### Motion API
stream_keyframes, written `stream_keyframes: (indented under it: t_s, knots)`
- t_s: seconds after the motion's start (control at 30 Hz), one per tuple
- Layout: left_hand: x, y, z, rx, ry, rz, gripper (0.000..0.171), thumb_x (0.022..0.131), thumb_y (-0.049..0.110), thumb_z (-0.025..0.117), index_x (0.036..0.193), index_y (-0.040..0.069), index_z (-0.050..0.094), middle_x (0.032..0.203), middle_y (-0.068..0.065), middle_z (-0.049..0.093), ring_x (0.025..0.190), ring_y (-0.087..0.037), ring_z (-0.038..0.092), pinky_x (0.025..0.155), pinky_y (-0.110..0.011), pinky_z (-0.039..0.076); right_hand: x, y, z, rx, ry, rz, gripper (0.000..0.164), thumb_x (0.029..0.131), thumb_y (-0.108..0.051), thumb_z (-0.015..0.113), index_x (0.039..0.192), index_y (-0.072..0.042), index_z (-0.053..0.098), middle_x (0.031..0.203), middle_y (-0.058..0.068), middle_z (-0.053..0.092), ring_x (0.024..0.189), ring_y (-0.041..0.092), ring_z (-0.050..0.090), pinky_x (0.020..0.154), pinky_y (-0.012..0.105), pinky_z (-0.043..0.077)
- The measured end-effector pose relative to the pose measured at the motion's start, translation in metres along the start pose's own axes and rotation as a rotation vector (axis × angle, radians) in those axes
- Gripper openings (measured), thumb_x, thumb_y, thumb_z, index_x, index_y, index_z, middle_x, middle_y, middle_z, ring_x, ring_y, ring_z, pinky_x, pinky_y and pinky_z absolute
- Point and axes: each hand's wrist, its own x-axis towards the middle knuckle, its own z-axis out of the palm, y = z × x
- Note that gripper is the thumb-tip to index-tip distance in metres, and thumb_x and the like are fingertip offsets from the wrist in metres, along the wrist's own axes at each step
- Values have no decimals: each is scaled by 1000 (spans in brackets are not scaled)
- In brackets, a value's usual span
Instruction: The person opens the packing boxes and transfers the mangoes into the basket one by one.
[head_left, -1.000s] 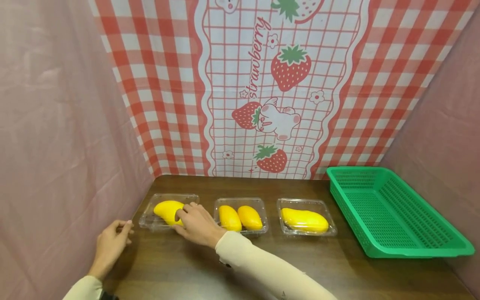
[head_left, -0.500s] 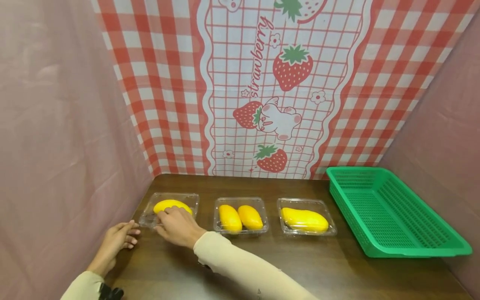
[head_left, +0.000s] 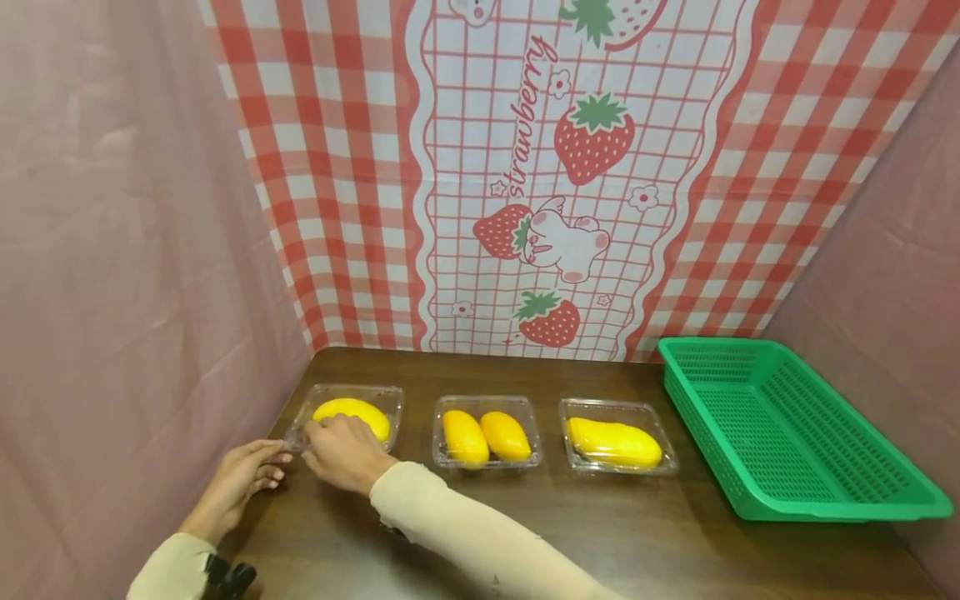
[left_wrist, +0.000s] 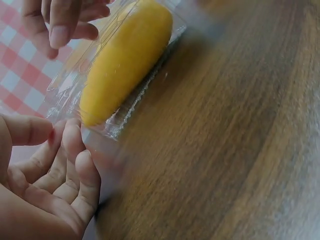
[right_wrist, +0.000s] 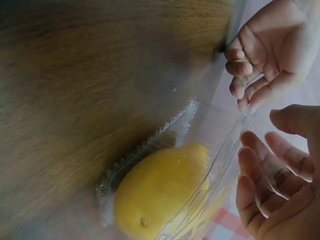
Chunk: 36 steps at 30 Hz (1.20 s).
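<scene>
In the head view, a clear plastic box [head_left: 395, 402] with a yellow mango [head_left: 360, 410] in it sits at the table's left end. My left hand [head_left: 238, 482] pinches the box's near left corner between thumb and fingertips, which the left wrist view shows closer. Over the near side of the same box is my right hand [head_left: 343, 454]. Its fingers [right_wrist: 250, 162] are loosely bent and its thumb stands apart, with the fingertips at the box's rim. The mango [left_wrist: 127, 62] lies lengthwise in the box. My right hand hides part of the box in the head view.
A second clear box [head_left: 486, 402] holds two mangoes, mid-table. Right of it, another clear box [head_left: 666, 446] holds a yellow mango. A green basket [head_left: 847, 510] stands at the right. A checked cloth [head_left: 345, 208] hangs behind, with pink cloth [head_left: 135, 250] at the left.
My right hand has moved left across the mango to the near left part of the box. My left hand has come in to the box's corner.
</scene>
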Motion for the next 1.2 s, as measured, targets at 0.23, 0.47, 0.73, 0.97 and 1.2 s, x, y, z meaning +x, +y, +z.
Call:
stream_keyframes:
  t_s: [0.23, 0.47, 0.73, 0.97, 1.2]
  knots:
    - [1, 1, 1, -58, -29, 26, 24, 109, 16, 51, 116, 0, 68, 92, 1, 71, 73, -11, 61, 69, -25, 54, 6, -7, 5, -53, -44, 52, 16, 94, -38, 72, 94, -22, 70, 75, -10, 61, 64, 8, 61, 56, 24, 50]
    - [1, 1, 0, -79, -87, 72, 26, 109, 20, 52, 111, 2, 71, 94, 1, 73, 78, -13, 63, 73, -27, 54, 10, -12, 7, -68, -49, 53, 15, 95, -31, 69, 84, -22, 71, 77, -9, 64, 68, 7, 63, 57, 23, 52]
    - [1, -1, -1, -104, -111, 70, 18, 108, 10, 50, 111, 5, 67, 94, 2, 72, 81, -13, 65, 76, -26, 54, 18, -18, 14, -96, -51, 56, 13, 97, -40, 70, 95, -28, 73, 83, -13, 66, 71, 6, 64, 53, 22, 50]
    - [2, -1, 3, -81, -112, 80, 21, 106, 4, 46, 110, 0, 67, 90, 0, 69, 78, -13, 63, 74, -27, 54, 24, -23, 19, -158, -61, 17, 8, 96, -35, 74, 98, -28, 72, 91, -11, 66, 76, 6, 64, 57, 22, 52]
    - [1, 1, 3, -93, -81, 54, 20, 103, 2, 45, 100, 5, 65, 85, 0, 64, 73, -14, 61, 72, -28, 53, 26, -27, 25, -248, -29, -79, 8, 98, -29, 71, 102, -29, 78, 95, -8, 61, 70, 5, 60, 56, 19, 52]
